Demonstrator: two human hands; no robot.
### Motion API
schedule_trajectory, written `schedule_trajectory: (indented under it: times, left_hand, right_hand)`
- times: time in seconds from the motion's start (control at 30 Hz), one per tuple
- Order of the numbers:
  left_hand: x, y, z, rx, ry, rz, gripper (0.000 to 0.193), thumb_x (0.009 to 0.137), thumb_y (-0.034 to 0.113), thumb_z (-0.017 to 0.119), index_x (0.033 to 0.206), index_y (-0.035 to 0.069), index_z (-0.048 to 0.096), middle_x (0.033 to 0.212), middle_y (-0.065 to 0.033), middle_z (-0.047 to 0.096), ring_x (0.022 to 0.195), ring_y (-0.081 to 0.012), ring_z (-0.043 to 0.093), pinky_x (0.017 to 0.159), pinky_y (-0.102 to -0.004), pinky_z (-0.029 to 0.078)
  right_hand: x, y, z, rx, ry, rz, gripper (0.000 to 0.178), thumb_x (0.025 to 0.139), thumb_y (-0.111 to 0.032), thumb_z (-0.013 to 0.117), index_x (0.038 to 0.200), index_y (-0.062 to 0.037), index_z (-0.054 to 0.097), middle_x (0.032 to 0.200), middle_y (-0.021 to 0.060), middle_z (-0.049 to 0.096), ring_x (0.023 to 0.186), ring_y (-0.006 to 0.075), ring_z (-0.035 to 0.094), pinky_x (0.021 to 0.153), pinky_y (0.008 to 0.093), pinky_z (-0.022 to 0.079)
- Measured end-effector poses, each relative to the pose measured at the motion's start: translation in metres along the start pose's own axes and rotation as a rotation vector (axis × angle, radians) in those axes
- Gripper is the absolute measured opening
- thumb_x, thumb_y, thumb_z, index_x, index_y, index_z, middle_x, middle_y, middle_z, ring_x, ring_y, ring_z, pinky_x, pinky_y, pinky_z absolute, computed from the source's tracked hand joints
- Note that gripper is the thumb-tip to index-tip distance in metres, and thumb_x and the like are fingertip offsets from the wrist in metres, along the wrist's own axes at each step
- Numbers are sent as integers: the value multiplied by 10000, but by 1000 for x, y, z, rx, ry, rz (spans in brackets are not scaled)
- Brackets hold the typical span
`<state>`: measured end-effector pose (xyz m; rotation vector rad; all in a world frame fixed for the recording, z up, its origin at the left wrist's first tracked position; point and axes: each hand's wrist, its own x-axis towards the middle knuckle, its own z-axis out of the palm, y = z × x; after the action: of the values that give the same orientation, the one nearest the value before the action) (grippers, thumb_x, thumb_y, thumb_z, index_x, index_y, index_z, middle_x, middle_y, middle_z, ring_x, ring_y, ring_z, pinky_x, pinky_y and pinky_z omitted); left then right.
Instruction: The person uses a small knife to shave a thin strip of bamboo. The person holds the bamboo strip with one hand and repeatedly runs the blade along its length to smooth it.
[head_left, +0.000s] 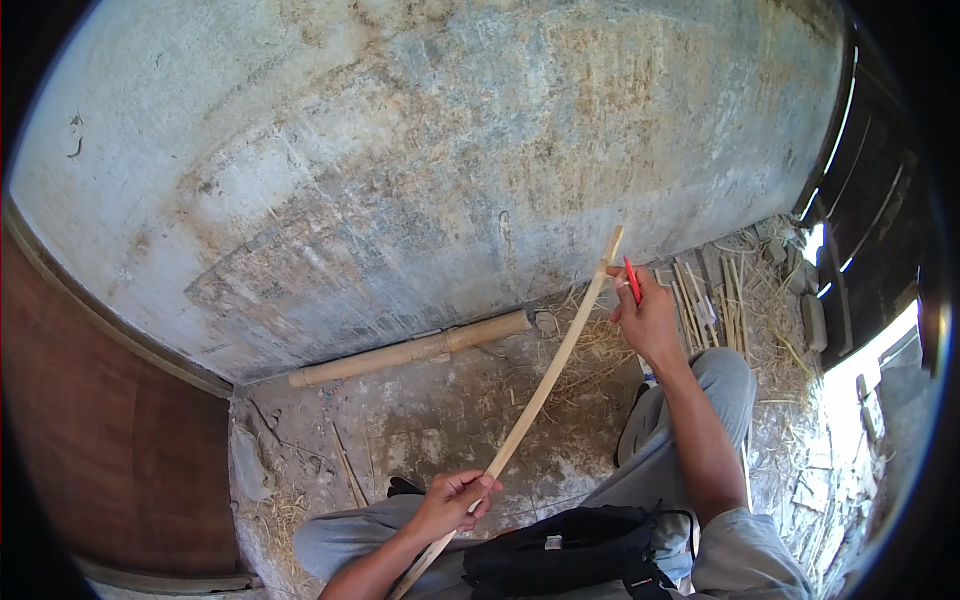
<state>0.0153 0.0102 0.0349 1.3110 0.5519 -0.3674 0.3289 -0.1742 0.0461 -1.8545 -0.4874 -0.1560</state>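
Observation:
A long, pale bamboo strip (545,390) slants across in front of me, its upper end near the wall and its lower end down by my lap. The fingers of my left hand (457,503) are closed round its lower part. Near the upper end, my right hand (645,313) is closed on a slim red tool (632,279), with a finger reaching out to the strip. The tool's working end is too small to make out, so I cannot tell whether it touches the strip.
A thick bamboo pole (415,350) lies along the foot of the stained wall (480,170). Several split bamboo strips (725,300) lie right of my knee. Shavings (595,355) litter the floor. A black bag (560,550) rests in my lap, and a brown panel (110,420) stands left.

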Motion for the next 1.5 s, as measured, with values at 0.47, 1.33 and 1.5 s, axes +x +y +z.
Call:
schedule_trajectory:
  times: [0.47,1.33,1.5]
  left_hand:
    - [-8,1,-8,-114,-55,-29,294,1040,213,458,1107,-33,606,606,-18,454,425,-54,345,378,-234,252]
    - [-8,-14,-15,-267,-99,-109,283,1025,206,475,1030,-56,583,589,-42,457,394,-77,369,356,-229,274]
    - [-6,-11,-7,-156,-49,-85,239,1018,176,497,1004,-43,591,605,-30,464,412,-74,382,366,-227,288]
  right_hand:
    - [10,9,-10,327,-203,264,235,1007,-206,519,992,12,605,1201,116,664,545,78,575,506,235,420]
    - [12,11,-12,737,-152,473,206,1017,-275,507,999,-74,548,1123,157,678,512,68,513,405,193,366]
    - [10,11,-10,567,-13,521,225,1015,-271,509,888,-87,523,820,58,672,489,59,451,403,213,331]
